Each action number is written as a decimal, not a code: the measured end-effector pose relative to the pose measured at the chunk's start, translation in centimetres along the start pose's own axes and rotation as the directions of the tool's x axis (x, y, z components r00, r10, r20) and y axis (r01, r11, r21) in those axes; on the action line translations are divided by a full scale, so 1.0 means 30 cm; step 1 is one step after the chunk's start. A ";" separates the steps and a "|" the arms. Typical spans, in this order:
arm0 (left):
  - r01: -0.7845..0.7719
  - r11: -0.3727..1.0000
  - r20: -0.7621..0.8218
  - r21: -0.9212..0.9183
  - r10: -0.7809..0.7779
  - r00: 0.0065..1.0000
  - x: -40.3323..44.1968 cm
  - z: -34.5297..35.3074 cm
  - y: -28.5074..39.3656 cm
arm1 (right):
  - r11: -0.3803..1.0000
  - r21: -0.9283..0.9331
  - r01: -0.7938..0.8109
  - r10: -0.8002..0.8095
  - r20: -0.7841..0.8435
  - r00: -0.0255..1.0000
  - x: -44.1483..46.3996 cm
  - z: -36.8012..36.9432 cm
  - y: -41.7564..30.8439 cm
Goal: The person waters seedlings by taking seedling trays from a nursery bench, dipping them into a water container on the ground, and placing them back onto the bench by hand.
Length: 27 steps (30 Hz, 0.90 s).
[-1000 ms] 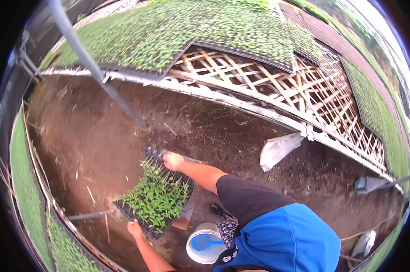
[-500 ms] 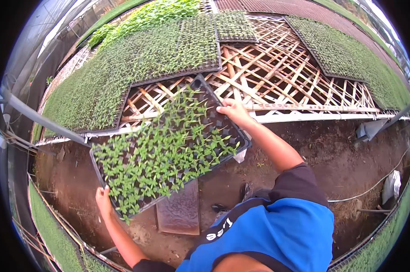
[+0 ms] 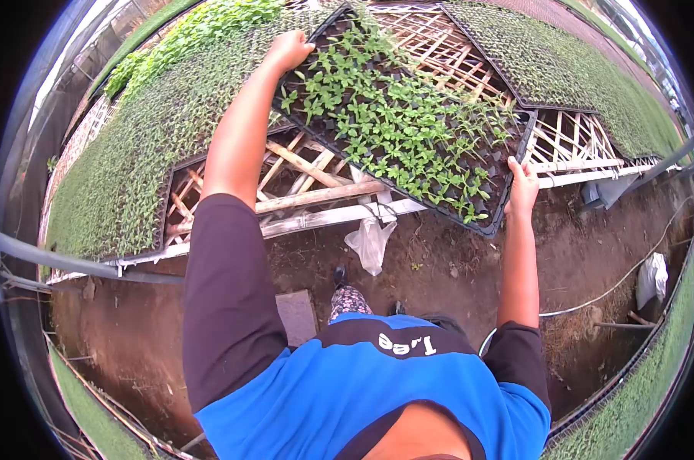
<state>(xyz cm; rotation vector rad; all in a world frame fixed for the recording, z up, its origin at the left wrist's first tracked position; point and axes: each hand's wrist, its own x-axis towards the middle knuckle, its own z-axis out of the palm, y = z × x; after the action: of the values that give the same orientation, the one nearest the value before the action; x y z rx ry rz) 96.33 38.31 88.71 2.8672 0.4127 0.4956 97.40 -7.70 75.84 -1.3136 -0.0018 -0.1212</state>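
A black seedling tray (image 3: 408, 123) full of small green plants is held tilted over the slatted bench, between my two hands. My left hand (image 3: 289, 50) is closed on its upper left edge, the arm stretched far forward. At the lower right edge, my right hand (image 3: 521, 188) grips the rim, with the thumb showing on top; its other fingers are mostly hidden. Some cells near the tray's right end show dark soil with few leaves. Whether the tray touches the bench, I cannot tell.
The bench of crossed bamboo slats (image 3: 316, 165) has a pale front rail (image 3: 316, 222). Seedling trays (image 3: 124, 176) cover its left part, and more trays (image 3: 546, 65) lie at right. A plastic bag (image 3: 372, 245) hangs at the rail. A metal pipe (image 3: 78, 257) crosses at left.
Both hands have carried the tray forward and to the right, from above the ground to over the bench, turning it. The body has shifted too, and the hanging bag is now in full view.
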 end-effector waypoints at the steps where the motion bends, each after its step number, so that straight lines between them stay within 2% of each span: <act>1: -0.059 0.997 0.023 0.056 0.058 0.998 0.093 0.043 0.019 | 0.999 0.033 -0.015 0.016 -0.035 0.999 -0.004 0.008 0.022; 3: -0.223 0.972 -0.034 0.067 0.226 0.974 0.240 0.134 0.037 | 0.994 0.102 -0.036 0.047 -0.109 0.993 -0.032 0.025 0.071; 5: -0.278 0.948 0.022 0.158 0.278 0.960 0.366 0.212 0.057 | 0.991 0.114 -0.066 0.087 -0.199 0.976 -0.069 0.082 0.103; 6: -0.266 0.954 0.064 0.139 0.259 0.964 0.441 0.271 0.050 | 0.986 0.129 -0.107 0.138 -0.255 0.957 -0.113 0.167 0.063; 11: -0.276 0.958 0.221 0.079 0.253 0.942 0.709 0.581 0.002 | 0.969 0.177 -0.174 0.235 -0.423 0.875 -0.237 0.314 0.162; 15: -0.158 0.987 0.385 0.029 0.135 0.913 0.742 0.757 -0.051 | 0.970 0.163 -0.180 0.239 -0.510 0.827 -0.342 0.388 0.240; 19: -0.034 0.999 0.410 -0.037 0.046 0.911 0.785 0.973 -0.174 | 0.962 0.154 -0.227 0.274 -0.569 0.776 -0.380 0.435 0.256; 23: -0.035 0.998 0.477 0.045 0.009 0.879 0.839 1.039 -0.230 | 0.893 0.302 -0.333 0.448 -0.524 0.724 -0.384 0.477 0.278; 25: 0.033 0.994 0.443 0.103 -0.075 0.894 0.855 1.077 -0.272 | 0.844 0.377 -0.382 0.532 -0.491 0.690 -0.373 0.533 0.278; 27: 0.184 0.977 0.430 0.112 -0.214 0.877 0.864 1.114 -0.309 | 0.784 0.406 -0.470 0.613 -0.389 0.687 -0.398 0.511 0.334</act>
<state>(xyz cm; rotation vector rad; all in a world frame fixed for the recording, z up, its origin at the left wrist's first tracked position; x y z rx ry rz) 129.42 49.93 63.31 2.8345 0.6389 -0.2110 87.47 10.63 69.27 -0.9174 0.8063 0.0559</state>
